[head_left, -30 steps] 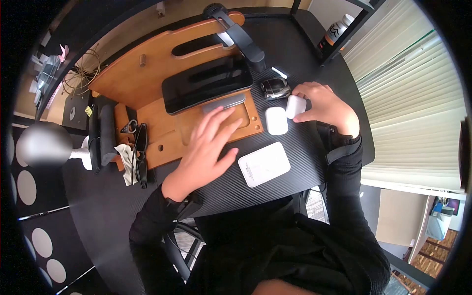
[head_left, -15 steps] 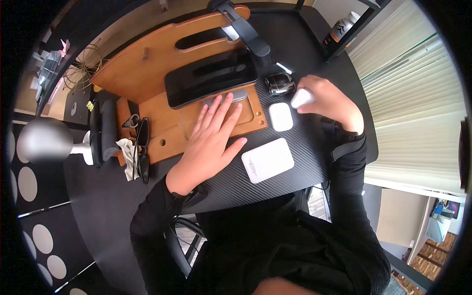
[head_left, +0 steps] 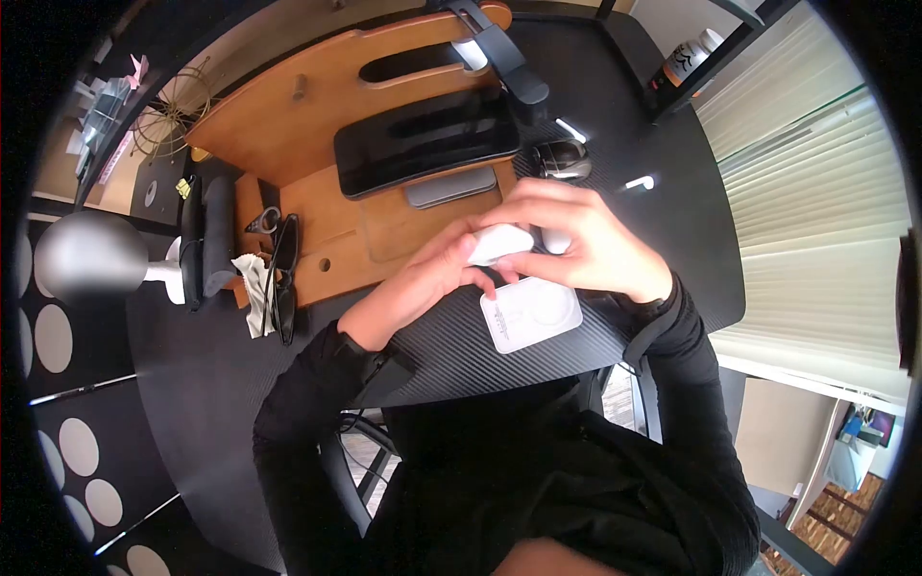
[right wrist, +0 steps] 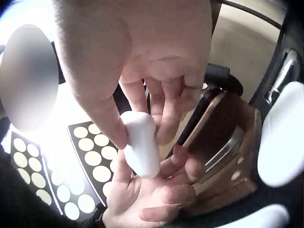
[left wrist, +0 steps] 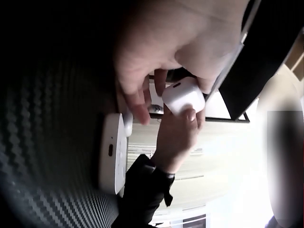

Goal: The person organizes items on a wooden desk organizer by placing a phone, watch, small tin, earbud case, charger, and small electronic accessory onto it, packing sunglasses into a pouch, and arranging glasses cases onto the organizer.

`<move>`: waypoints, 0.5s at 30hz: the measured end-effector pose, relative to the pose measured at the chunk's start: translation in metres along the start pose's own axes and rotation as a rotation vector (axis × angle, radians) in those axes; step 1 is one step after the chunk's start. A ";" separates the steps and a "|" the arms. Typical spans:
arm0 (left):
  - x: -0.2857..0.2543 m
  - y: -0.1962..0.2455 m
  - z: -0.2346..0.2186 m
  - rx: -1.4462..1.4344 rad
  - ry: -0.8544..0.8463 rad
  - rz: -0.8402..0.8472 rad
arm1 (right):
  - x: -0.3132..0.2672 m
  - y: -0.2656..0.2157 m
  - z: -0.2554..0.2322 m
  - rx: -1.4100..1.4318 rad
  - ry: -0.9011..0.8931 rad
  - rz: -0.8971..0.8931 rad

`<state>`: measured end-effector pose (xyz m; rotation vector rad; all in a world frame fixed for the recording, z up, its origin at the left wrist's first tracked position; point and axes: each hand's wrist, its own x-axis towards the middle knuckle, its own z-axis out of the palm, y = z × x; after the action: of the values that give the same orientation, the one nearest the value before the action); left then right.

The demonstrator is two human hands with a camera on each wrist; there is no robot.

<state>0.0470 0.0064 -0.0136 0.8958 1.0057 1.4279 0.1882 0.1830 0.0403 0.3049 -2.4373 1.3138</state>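
A white rounded earbud case (head_left: 499, 244) is held up between both hands over the desk's front part. Right fingers and thumb pinch it from above; the right hand (head_left: 591, 235) is at its right side. The left hand (head_left: 423, 278) grips its other end, thumb against one side and fingers curled beneath. A small dark port shows on the case (left wrist: 184, 97) in the left wrist view. Below the hands lies a flat white power bank (head_left: 531, 322) with a faint ring on it. A second white case (head_left: 555, 240) shows partly behind the right fingers.
A wooden desk stand (head_left: 317, 221) carries a black case (head_left: 427, 144) and a grey bar (head_left: 451, 187). A dark glossy object (head_left: 564, 159) and a white earbud (head_left: 639, 182) lie right of it. Sunglasses (head_left: 285, 278) and a cloth (head_left: 254, 293) lie left.
The right hand has lifted the white case and carried it left and toward the body. The left hand has come off the wooden stand and taken hold of the case too.
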 end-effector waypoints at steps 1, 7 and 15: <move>0.000 0.002 -0.007 -0.060 -0.103 -0.032 | 0.000 0.002 0.003 -0.058 0.008 -0.015; 0.001 0.001 -0.016 -0.144 -0.237 -0.043 | 0.000 0.003 0.005 -0.016 0.048 0.006; -0.003 0.006 -0.011 -0.061 -0.194 -0.099 | -0.002 0.008 -0.035 -0.425 0.212 0.076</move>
<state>0.0348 0.0019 -0.0116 0.9084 0.8455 1.2559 0.1948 0.2163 0.0509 -0.0373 -2.4808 0.7754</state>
